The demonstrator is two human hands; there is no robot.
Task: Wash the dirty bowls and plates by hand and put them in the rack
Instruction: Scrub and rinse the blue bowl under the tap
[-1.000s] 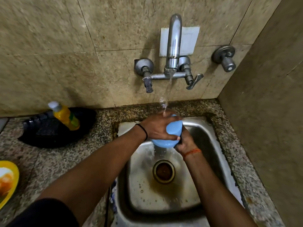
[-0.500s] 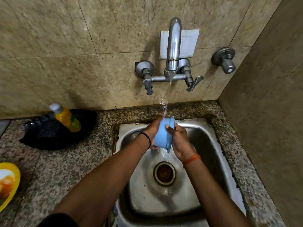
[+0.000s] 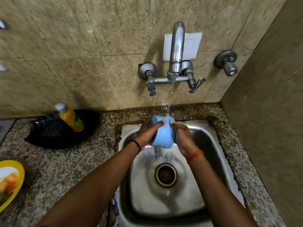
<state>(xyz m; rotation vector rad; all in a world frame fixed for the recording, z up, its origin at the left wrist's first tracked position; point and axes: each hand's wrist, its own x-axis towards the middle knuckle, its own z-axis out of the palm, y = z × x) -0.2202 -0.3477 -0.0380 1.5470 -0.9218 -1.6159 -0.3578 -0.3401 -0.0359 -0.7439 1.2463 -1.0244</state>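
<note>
Pale blue and matte, most likely plastic, the small bowl (image 3: 161, 135) sits just above the middle of the frame, held tilted over the steel sink (image 3: 211, 145) with its round base turned toward the camera. Water (image 3: 168, 108) from the wall tap (image 3: 177, 51) strikes its upper edge, and a second stream pours off its lower side toward the drain (image 3: 166, 175) near the frame's centre. The left hand (image 3: 147, 132) grasps the bowl from the left, fingers curled over its wall, fingertips showing on top. The right hand (image 3: 182, 135) clasps it from the right, thumb pressed on the upper wall. A black band rings the left wrist, an orange thread the right.

At the left, on the speckled granite counter (image 3: 65, 169), a yellow bottle (image 3: 71, 117) with a grey cap leans in a black tray (image 3: 54, 136); its green label is too blurred to read. A yellow plate (image 3: 18, 181) holding food remains is cut off by the left edge. No legible writing shows on the bowl, tap or white wall plate (image 3: 191, 46).
</note>
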